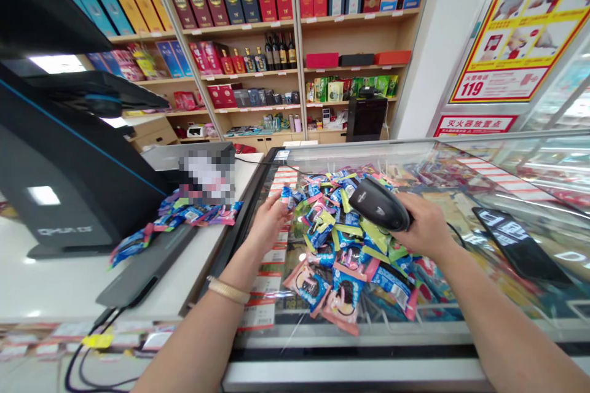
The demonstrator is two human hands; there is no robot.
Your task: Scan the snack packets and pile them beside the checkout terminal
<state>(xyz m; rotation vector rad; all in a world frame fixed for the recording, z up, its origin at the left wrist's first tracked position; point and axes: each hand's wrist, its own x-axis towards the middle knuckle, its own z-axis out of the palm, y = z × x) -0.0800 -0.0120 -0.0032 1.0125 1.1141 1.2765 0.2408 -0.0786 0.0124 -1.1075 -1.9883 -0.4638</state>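
The right hand (423,222) grips one scanner (380,204); the left hand (271,221) pinches one packet (286,196) beside one heap (345,242).

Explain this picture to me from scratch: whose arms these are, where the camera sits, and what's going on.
There's no machine arm here: these are a person's bare hands, seen by one camera worn on that person's head, looking forward and down. The right hand holds a black handheld scanner over a pile of small wrapped packets. The left hand, at the pile's edge, seems to pinch one blue packet. The pile lies on a glass top. To the left, a white counter bears a dark terminal and more packets.
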